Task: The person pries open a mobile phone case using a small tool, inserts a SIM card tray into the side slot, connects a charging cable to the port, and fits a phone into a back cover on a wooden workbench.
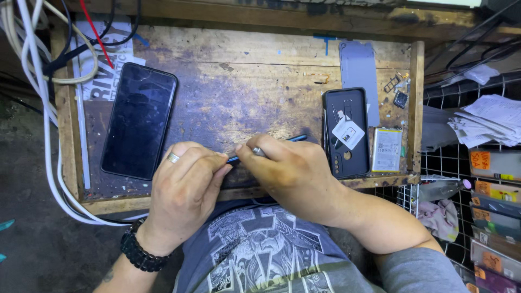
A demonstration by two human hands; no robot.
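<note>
Slim blue tool (296, 139), scuffed wooden tray (239, 92)

phone (139, 120) left, battery (387, 150) right, on workbench (244, 81)

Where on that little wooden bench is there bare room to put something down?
The widest bare patch of the wooden bench lies between the dark phone on the left and the opened phone back on the right, above both hands. The right edge is crowded: grey panel, battery, small loose parts. Cables crowd the left edge.
</note>
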